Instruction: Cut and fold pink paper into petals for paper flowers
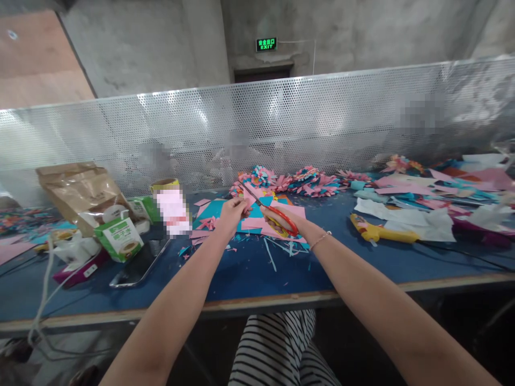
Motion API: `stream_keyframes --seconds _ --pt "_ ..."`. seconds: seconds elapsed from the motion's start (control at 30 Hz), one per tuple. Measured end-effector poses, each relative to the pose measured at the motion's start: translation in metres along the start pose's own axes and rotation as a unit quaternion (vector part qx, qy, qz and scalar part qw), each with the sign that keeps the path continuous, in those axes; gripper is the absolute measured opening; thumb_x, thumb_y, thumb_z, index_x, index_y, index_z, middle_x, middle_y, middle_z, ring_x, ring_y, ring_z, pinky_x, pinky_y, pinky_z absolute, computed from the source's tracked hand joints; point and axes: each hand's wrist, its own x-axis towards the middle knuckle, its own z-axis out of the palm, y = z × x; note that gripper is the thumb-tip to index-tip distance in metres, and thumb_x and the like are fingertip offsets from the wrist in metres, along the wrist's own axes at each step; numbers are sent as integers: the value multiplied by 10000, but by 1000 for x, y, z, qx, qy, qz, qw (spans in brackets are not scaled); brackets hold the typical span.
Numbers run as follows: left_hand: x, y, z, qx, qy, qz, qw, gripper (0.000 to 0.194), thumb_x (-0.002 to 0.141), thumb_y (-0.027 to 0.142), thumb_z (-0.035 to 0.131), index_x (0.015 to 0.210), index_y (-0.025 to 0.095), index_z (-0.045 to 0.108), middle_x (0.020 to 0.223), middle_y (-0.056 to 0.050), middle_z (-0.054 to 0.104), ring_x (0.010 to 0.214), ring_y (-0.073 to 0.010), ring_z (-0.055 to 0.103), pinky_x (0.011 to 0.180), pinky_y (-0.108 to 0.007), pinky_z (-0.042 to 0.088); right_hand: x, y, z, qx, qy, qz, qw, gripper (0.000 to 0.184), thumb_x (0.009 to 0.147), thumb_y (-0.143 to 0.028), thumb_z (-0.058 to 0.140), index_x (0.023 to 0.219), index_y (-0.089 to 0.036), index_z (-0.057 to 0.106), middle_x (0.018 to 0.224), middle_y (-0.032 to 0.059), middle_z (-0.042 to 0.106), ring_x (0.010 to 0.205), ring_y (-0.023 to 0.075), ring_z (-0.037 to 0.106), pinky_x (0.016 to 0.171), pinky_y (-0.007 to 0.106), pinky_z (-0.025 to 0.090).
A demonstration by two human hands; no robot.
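Over the bench point(241, 279), the left hand point(236, 214) pinches pink paper point(248, 196), likely to steady it beside red-handled scissors point(290, 221) (tips pointing away), which the right hand point(298, 215) encircles, seemingly for control.

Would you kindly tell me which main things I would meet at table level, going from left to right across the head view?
Brown paper bag → phone → left hand → red-handled scissors → yellow glue gun.
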Motion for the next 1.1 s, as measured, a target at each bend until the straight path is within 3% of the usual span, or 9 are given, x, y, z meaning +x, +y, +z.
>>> stream_keyframes --seconds 0.2,0.33,0.47,0.57,0.67,0.9,1.1 --pt "1 2 -2 -10 -10 -3 1000 300 623 333 630 482 151 438 470 26 457 434 -54 427 454 -200 360 -7 -11 4 -94 37 -40 994 441 765 -601 366 590 -197 358 384 -45 343 310 72 307 327 218 264" --pt "1 3 -2 -24 -4 -15 1000 303 605 327 650 474 152 440 453 28 446 427 -53 419 454 -205 362 -11 -15 6 -121 51 -30 991 459 760 -613 359 567 -196 366 365 -35 336 311 82 327 343 232 287" --pt "1 1 -2 -26 -1 -28 999 283 607 317 653 485 150 460 464 20 463 426 -51 423 454 -202 362 -2 -4 2 -94 57 -37 993 447 723 -622 417 593 -194 400 403 -37 354 329 75 318 344 229 271" --pt "2 -2 -2 -15 -7 -43 999 262 597 327 658 507 144 491 480 16 483 425 -51 429 454 -203 363 6 5 -2 -25 26 3 999 465 712 -646 402 609 -193 407 417 -48 349 327 66 303 329 215 249" --pt "2 -4 -2 -13 -24 -49 998 293 581 347 666 491 140 479 472 19 478 412 -47 420 448 -204 362 6 4 -3 -20 24 6 999 464 720 -641 390 603 -192 408 412 -49 347 328 66 305 339 217 260" --pt "-2 1 2 -34 -30 -60 997 303 569 348 680 492 139 475 456 30 452 423 -53 431 459 -206 375 -5 -11 2 -130 84 -14 988 446 733 -591 415 532 -193 388 365 -26 349 314 84 321 355 248 289" --pt "0 -1 0 -34 40 -55 997 175 568 298 674 632 146 614 599 -2 554 552 -88 504 553 -236 426 20 9 -12 -205 179 3 962 374 700 -512 520 551 -178 440 467 5 442 451 131 452 453 261 342"
